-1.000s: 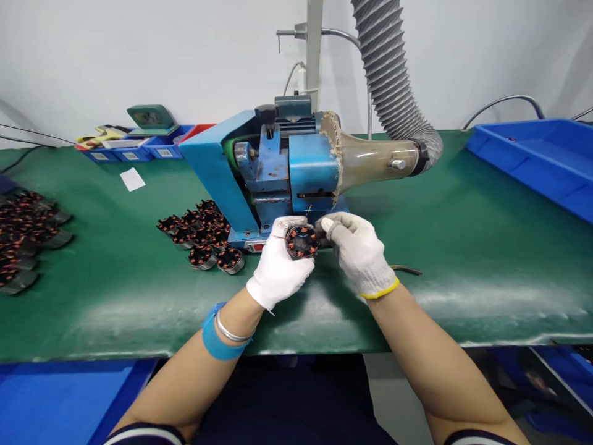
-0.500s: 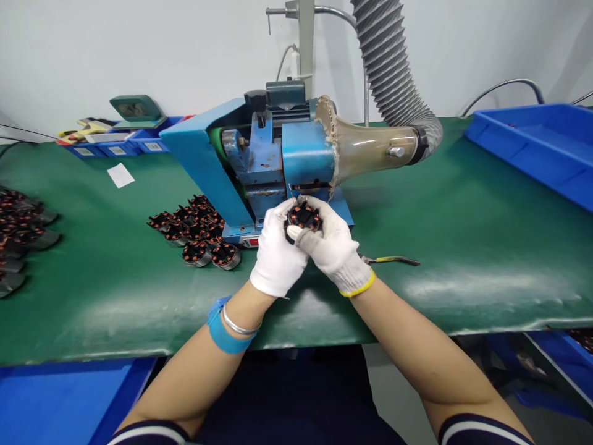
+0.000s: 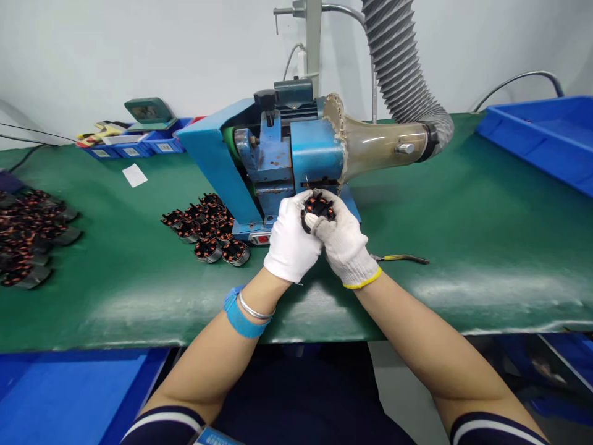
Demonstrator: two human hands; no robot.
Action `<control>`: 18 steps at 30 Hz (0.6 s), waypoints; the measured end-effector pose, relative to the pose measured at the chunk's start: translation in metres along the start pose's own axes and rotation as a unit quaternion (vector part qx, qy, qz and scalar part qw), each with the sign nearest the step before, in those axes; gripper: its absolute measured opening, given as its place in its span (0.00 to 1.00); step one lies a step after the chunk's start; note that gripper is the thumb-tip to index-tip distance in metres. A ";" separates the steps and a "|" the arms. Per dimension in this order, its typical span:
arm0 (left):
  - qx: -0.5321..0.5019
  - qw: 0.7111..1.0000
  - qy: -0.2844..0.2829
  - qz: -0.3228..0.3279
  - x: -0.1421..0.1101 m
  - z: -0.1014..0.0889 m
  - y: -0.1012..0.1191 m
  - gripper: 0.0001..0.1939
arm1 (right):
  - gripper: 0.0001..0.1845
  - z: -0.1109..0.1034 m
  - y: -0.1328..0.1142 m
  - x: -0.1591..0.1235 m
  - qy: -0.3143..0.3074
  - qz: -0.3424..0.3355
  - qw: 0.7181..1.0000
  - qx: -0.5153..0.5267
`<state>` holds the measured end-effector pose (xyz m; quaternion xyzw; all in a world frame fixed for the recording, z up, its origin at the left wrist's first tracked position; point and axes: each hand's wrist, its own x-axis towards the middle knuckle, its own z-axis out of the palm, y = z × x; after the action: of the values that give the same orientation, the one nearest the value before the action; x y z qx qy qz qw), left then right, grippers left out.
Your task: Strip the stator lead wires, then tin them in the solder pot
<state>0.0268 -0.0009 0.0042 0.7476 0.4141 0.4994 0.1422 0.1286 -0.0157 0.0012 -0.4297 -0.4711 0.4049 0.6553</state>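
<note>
Backed by a pale wall (image 3: 204, 55); green across the wide surface (image 3: 463, 222), shining whitish toward the front; grey at the floor (image 3: 401, 383).

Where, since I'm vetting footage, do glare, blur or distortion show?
Head view: pale glare on the mat near its front edge, a softer sheen on the blue hood; head view: far-left parts look stretched; head view: held part fairly clear, finest details too small to read.

Black and copper ring (image 3: 320, 207) — green tabletop (image 3: 467, 241)
</note>
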 end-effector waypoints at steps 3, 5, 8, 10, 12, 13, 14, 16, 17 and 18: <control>-0.075 0.997 -0.011 0.015 -0.008 -0.005 -0.002 0.29 | 0.36 -0.004 0.000 -0.011 -0.009 -0.039 0.997 -0.072; -0.147 0.989 -0.017 -0.007 -0.011 -0.009 -0.001 0.30 | 0.39 -0.009 -0.003 -0.016 -0.030 -0.077 0.989 -0.123; -0.253 0.960 -0.022 -0.122 -0.010 -0.014 0.005 0.31 | 0.43 -0.019 -0.010 -0.017 -0.061 -0.145 0.975 -0.156; -0.330 0.921 -0.060 -0.200 -0.007 -0.018 0.008 0.34 | 0.43 -0.024 -0.015 -0.014 -0.071 -0.193 0.964 -0.169; -0.404 0.875 -0.126 -0.235 -0.005 -0.025 0.009 0.37 | 0.41 -0.028 -0.021 -0.010 -0.082 -0.239 0.948 -0.194; -0.430 0.857 -0.155 -0.238 -0.005 -0.028 0.009 0.38 | 0.38 -0.029 -0.023 -0.009 -0.090 -0.257 0.938 -0.213; -0.447 0.846 -0.173 -0.236 -0.005 -0.032 0.008 0.40 | 0.34 -0.030 -0.026 -0.007 -0.096 -0.272 0.929 -0.234; -0.460 0.839 -0.179 -0.231 -0.006 -0.037 0.006 0.40 | 0.27 -0.032 -0.028 -0.005 -0.105 -0.294 0.906 -0.285; -0.460 0.839 -0.174 -0.231 -0.006 -0.038 0.004 0.40 | 0.24 -0.033 -0.029 -0.004 -0.110 -0.305 0.894 -0.311; -0.460 0.840 -0.170 -0.231 -0.006 -0.039 0.003 0.39 | 0.23 -0.033 -0.029 -0.004 -0.114 -0.320 0.880 -0.332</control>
<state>-0.0064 -0.0151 0.0206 0.5520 0.2668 0.4502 0.6492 0.1636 -0.0338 0.0211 -0.3990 -0.7613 0.0390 0.5096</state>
